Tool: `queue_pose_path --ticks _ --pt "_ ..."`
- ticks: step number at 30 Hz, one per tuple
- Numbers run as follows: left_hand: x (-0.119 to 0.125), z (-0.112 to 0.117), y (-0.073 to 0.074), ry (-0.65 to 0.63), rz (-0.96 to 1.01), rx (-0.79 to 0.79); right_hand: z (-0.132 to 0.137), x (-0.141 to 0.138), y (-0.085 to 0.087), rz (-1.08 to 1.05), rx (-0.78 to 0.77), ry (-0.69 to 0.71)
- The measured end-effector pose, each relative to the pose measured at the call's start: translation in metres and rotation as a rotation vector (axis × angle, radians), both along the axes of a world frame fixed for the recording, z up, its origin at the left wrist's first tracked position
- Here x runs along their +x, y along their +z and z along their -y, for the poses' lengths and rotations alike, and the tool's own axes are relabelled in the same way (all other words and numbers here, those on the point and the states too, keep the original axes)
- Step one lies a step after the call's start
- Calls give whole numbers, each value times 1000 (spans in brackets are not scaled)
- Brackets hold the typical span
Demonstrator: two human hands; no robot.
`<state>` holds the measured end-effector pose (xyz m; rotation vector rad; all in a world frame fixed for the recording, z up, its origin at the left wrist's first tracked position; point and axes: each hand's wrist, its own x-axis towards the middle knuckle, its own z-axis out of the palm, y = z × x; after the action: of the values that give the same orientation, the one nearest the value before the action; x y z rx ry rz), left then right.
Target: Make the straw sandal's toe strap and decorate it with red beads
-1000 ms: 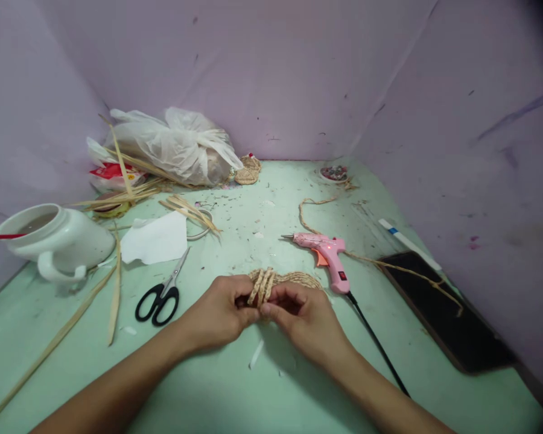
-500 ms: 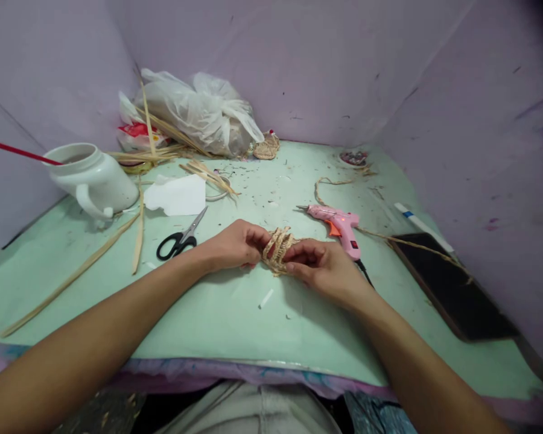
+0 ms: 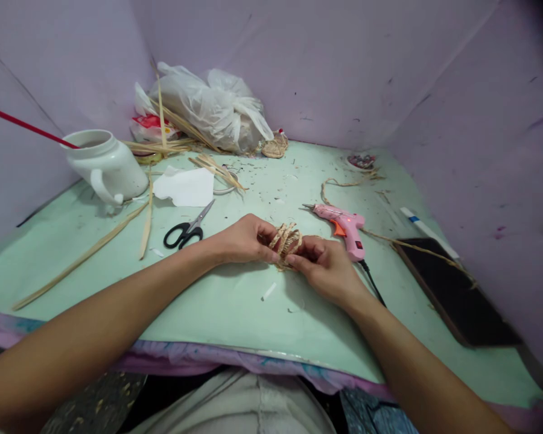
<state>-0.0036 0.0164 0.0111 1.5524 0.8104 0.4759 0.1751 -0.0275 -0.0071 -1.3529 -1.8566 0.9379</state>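
A small woven piece of braided straw [image 3: 288, 242], curved into open loops, is held between both hands just above the table. My left hand [image 3: 248, 240] grips its left side, fingers curled behind and thumb in front near the lower edge. On the other side my right hand [image 3: 324, 266] pinches it between thumb and fingers. The right fingertips are partly hidden by the straw. A pink glue gun [image 3: 344, 228] lies right beyond my right hand, its nozzle pointing left. Black-handled scissors [image 3: 190, 230] rest left of my left hand.
A white jug [image 3: 113, 175] with a red stick stands at the left. Dry straw strips [image 3: 81, 256], a white paper scrap [image 3: 185, 187] and a knotted plastic bag [image 3: 217, 114] lie behind. On the right are a dark tablet [image 3: 452, 295], a white pen [image 3: 428, 232] and braided cord [image 3: 416, 244].
The view has shifted slightly, so things appear a little to the right. My left thumb has come forward onto the straw piece, which has turned somewhat and shows its loops more openly.
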Motion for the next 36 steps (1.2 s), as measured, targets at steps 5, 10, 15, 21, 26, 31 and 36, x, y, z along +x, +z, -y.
queue_pose_path --ticks 5,10,15,21,26,31,36 --pt "0 0 -1 -1 6 17 -1 3 5 98 87 43" --pt "0 -1 -3 -15 -1 53 1 7 11 164 92 64" --pt "-1 -1 -2 3 -13 59 0 6 14 261 162 111" --pt "0 -1 -2 13 -23 59 -7 7 16 275 217 280" --pt "0 0 -2 5 -18 59 -8 10 16 197 97 247" --pt "-1 1 1 -29 -2 49 -4 12 18 23 -52 161" --pt "-3 -1 3 -58 20 16 -3 6 20 -192 -175 -30"
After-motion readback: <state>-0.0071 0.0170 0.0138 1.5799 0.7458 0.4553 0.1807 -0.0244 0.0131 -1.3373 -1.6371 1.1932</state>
